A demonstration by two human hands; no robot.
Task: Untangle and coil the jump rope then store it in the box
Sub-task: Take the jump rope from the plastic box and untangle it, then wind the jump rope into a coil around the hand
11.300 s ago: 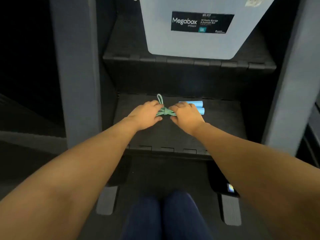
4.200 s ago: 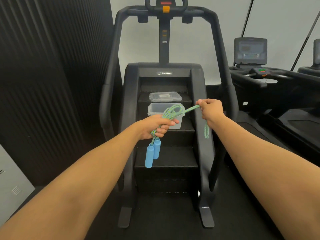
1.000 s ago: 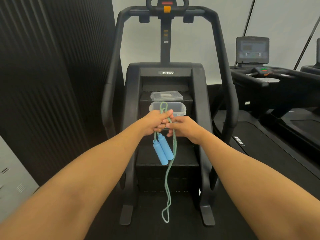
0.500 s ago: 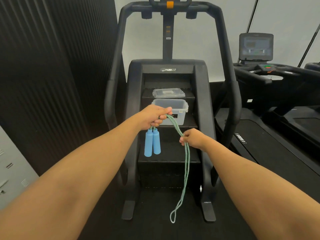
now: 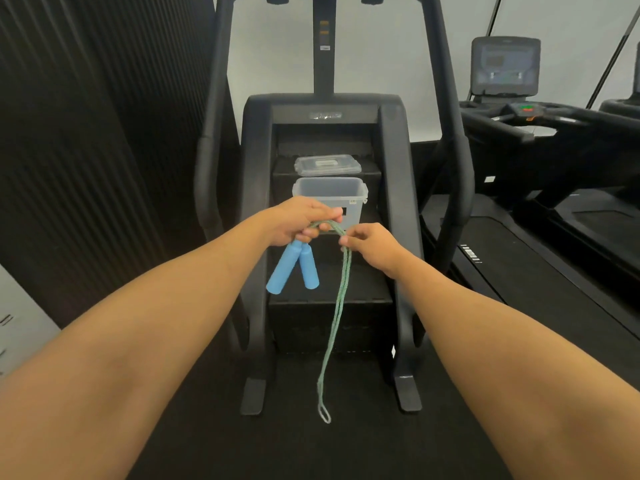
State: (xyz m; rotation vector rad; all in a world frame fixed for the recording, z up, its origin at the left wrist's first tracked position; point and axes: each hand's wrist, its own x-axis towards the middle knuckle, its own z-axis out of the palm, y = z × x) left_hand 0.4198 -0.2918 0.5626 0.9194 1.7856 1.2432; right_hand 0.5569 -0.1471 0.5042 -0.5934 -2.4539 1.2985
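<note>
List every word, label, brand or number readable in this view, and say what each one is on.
Nothing here can be read.
Stair climber: brand badge, blurred.
Its post: small stickers, too small.
Box: dark label, partly hidden by the left hand.
Lid: label, blurred.
Treadmill deck: white print, too small.
Treadmill screen: blurred.

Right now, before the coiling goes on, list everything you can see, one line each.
jump rope: one, green cord, doubled, hanging from the hands toward the floor
handles: two, blue, dangling below the left hand
box: one, clear plastic, open, on a step of the stair climber
lid: one, clear, on the step above the box
stair climber: one, black, straight ahead
treadmill: one, black, to the right
left hand: gripping the rope above the handles
right hand: pinching the doubled cord
</note>
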